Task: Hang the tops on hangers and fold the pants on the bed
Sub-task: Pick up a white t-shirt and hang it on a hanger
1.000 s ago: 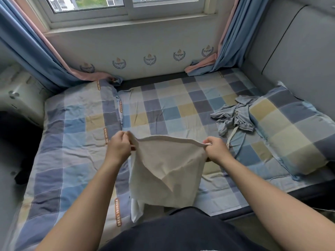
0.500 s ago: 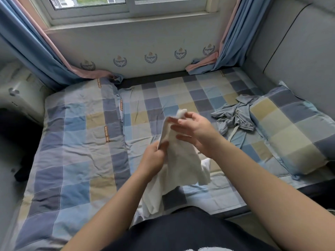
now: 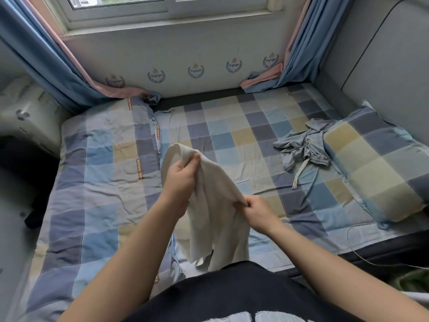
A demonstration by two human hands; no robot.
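A cream garment (image 3: 216, 205) hangs in front of me above the checked bed (image 3: 97, 187). My left hand (image 3: 180, 176) grips its upper folded edge, thumb over the cloth. Lower and to the right, my right hand (image 3: 258, 211) pinches another edge of the same garment. Its loose lower part drapes down toward my dark shirt. A crumpled light blue-grey garment (image 3: 301, 145) with a white drawstring lies on the bed to the right, beside the pillow.
A checked pillow (image 3: 380, 168) lies at the right by a grey padded headboard (image 3: 383, 66). Blue and pink curtains (image 3: 41, 56) hang at both sides of the window. A white cable (image 3: 362, 254) trails over the bed's near right edge.
The cream garment was stretched wide between both hands, then gathered. My left hand has risen to the top edge while my right hand has dropped lower and to the right.
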